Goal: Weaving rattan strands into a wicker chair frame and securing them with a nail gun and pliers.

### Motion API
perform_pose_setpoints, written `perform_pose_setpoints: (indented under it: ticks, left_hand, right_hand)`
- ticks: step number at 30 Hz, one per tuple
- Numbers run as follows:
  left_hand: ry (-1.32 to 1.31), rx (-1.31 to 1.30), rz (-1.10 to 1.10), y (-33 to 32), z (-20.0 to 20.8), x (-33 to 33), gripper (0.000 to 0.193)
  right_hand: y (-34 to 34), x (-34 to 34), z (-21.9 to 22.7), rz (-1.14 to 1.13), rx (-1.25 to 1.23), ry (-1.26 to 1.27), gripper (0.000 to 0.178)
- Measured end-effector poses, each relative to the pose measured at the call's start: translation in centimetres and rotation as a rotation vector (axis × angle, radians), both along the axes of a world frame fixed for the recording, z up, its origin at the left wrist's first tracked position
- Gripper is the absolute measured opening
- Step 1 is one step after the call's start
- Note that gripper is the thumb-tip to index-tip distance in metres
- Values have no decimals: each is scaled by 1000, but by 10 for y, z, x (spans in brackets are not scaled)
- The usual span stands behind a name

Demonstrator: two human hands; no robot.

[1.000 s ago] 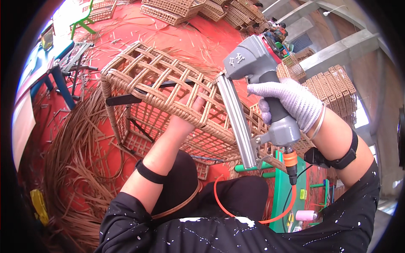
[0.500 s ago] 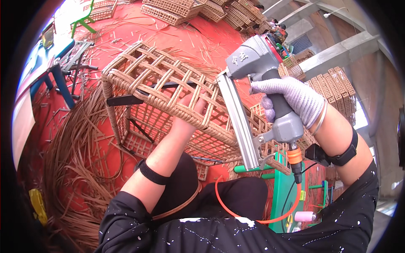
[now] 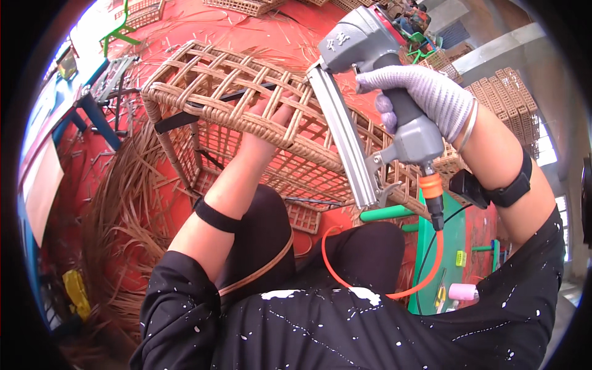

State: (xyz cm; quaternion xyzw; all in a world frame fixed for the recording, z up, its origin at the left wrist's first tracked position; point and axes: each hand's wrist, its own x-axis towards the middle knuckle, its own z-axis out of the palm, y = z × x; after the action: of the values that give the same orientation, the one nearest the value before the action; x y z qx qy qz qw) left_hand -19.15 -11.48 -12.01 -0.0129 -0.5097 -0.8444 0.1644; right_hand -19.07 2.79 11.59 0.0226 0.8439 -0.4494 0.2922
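A long woven rattan basket (image 3: 246, 139) on a dark metal frame (image 3: 179, 121) lies tilted in front of my knees. My left hand (image 3: 269, 117) reaches inside it, closed against the lattice of the upper side; the woven strips partly cover the fingers. In a ribbed, pale purple glove, my right hand (image 3: 431, 95) is wrapped round the black grip of a grey pneumatic nail gun (image 3: 361, 40). Its nose meets the basket's upper lattice, and the long silver magazine slants down over the weave. An orange air hose (image 3: 438, 259) runs from the handle's base.
Loose rattan strips (image 3: 132, 216) cover the red floor on the left, beside a blue-legged table (image 3: 97, 120). A green stool (image 3: 425, 271) with a pink spool (image 3: 464, 291) stands at the right. More woven baskets (image 3: 505, 102) are stacked behind; people (image 3: 414, 18) sit far off.
The basket, both hands and the nail gun now sit higher in the picture, as does the background. The nail gun's nose stays at the basket's lattice, and both holds look the same.
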Motion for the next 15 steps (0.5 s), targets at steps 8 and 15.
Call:
perform_pose_setpoints:
  ticks: [8,15]
  left_hand:
    - [-7,-92,14,-2,8,8,31]
    - [-208,-69,-38,-16,-5,6,27]
  right_hand:
    - [47,20,15,56,-176,76,19]
    - [143,94,60,68,-303,264,23]
